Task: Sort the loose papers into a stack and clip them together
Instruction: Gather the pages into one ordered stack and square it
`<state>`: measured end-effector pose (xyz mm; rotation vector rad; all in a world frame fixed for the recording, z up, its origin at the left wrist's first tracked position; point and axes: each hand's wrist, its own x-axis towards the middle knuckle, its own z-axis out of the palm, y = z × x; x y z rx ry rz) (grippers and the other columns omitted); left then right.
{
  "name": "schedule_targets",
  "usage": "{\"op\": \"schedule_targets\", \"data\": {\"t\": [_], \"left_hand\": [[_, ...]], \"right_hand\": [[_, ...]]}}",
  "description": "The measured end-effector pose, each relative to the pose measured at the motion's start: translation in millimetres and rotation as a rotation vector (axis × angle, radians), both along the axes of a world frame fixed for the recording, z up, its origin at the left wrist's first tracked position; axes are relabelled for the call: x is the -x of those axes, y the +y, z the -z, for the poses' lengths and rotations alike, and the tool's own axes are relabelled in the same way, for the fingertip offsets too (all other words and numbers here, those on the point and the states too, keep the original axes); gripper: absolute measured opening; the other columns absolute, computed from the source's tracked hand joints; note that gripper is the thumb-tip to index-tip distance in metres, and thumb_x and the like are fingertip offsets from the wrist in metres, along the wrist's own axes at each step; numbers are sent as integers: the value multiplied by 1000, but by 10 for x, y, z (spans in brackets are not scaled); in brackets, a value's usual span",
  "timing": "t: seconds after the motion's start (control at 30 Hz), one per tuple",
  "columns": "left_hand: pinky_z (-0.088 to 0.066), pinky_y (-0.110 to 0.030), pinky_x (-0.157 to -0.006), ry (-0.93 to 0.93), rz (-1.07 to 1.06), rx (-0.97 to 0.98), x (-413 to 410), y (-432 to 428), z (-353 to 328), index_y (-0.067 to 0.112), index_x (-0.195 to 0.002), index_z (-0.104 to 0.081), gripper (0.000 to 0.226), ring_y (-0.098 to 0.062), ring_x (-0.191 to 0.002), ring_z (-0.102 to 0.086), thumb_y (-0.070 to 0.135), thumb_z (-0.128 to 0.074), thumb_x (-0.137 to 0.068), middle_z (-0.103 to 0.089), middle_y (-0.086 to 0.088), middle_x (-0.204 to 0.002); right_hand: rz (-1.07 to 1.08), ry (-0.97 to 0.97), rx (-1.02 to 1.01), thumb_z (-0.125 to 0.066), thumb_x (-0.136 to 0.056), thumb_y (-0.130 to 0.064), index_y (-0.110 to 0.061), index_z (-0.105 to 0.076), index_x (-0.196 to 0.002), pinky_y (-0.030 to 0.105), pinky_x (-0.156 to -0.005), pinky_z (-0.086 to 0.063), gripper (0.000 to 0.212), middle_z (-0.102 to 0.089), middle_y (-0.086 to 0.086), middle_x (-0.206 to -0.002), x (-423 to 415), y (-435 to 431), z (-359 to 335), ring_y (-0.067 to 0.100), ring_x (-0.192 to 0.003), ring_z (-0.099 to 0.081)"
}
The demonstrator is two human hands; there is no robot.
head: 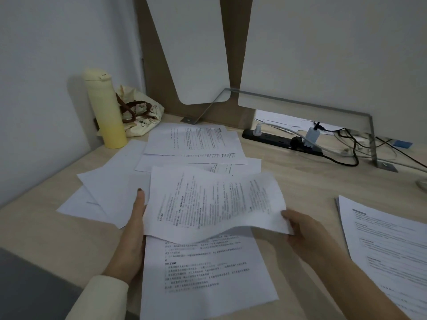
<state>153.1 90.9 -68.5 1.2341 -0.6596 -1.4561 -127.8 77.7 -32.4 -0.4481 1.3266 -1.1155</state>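
Both hands, left (132, 229) and right (300, 229), are closed on a sagging sheet (212, 202); creasing or misalignment is risked over the stack (205, 276).

Printed text (208, 204) blurred; right stack (388, 245) edge-cropped.

A pale wood-grain desk (288, 181) carries scattered printed sheets (191, 144), blank sheets (108, 192) at left, a printed stack (388, 245) at right, a yellow flask (104, 107), a cloth bag (138, 114), a black power strip (277, 140) and, at the near left corner, possibly a grey laptop (27, 289).
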Motion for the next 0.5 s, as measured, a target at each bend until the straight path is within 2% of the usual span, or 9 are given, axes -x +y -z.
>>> {"op": "schedule_targets", "data": {"t": [0.07, 0.1, 0.13, 0.17, 0.2, 0.27, 0.37, 0.43, 0.5], "left_hand": [[-46, -37, -94, 30, 17, 7, 15, -14, -112, 16, -120, -62, 68, -15, -93, -70, 66, -53, -74, -66, -10, -120], [-47, -31, -92, 37, 42, 35, -55, 28, -103, 10, -119, -61, 79, -7, -80, -72, 67, -63, -65, -60, -15, -128], [-48, -24, -86, 54, 45, 62, -105, 65, -88, 4, -114, -61, 77, -2, -66, -70, 62, -69, -63, -54, -20, -134], [-50, -23, -81, 81, 24, 52, -115, 81, -99, 2, -107, -63, 59, -6, -66, -71, 51, -67, -74, -52, -23, -134], [-51, -28, -86, 122, 17, 2, -97, 61, -92, 4, -107, -65, 44, -16, -81, -72, 42, -60, -84, -57, -22, -129], [-44, -43, -97, 217, 0, -46, -38, 53, -38, 10, -117, -64, 43, -32, -105, -62, 38, -55, -86, -64, -17, -121], [-43, -42, -97, 173, 51, 29, -17, 100, -50, 16, -120, -63, 47, -31, -107, -61, 47, -49, -88, -67, -10, -115], [-38, -45, -105, 122, 77, 22, -15, 56, -46, 20, -122, -62, 44, -29, -115, -59, 46, -48, -90, -65, -8, -123], [-38, -45, -105, 80, 113, 11, 10, 41, -21, 19, -123, -61, 41, -26, -115, -60, 41, -52, -89, -65, -7, -123]], "right_hand": [[-97, 29, -3, -47, -91, -2, 8, -59, -100, 36, -50, -59, 18, -64, 23, -99, -84, 122, 69, 34, -82, -62], [-146, 73, 2, -50, -91, -4, 8, -59, -105, 40, -60, -60, 21, -66, 24, -103, -93, 165, 94, 35, -85, -64], [-202, 120, 5, -52, -90, -7, 7, -60, -108, 42, -68, -60, 24, -67, 23, -106, -96, 201, 99, 34, -88, -65], [-271, 150, 3, -55, -90, -10, 4, -61, -109, 42, -71, -60, 25, -69, 21, -107, -94, 234, 88, 33, -89, -67], [-333, 161, 4, -58, -89, -13, 1, -62, -109, 40, -70, -61, 25, -72, 18, -104, -88, 265, 72, 33, -89, -70], [-350, 165, 57, -57, -89, -13, 1, -61, -110, 36, -61, -62, 25, -76, 15, -92, -63, 308, 29, 32, -80, -73], [-124, 139, 159, -50, -91, -3, 2, -58, -111, 26, -45, -56, 22, -76, 6, -72, 19, 291, -4, 22, -59, -73], [-96, 65, 162, -48, -92, -2, 1, -57, -112, 27, -47, -57, 22, -77, 6, -74, 6, 309, -20, 22, -61, -73], [-175, -8, 123, -49, -92, -3, 2, -57, -114, 32, -55, -60, 24, -77, 9, -84, -70, 366, 14, 27, -71, -74]]}}
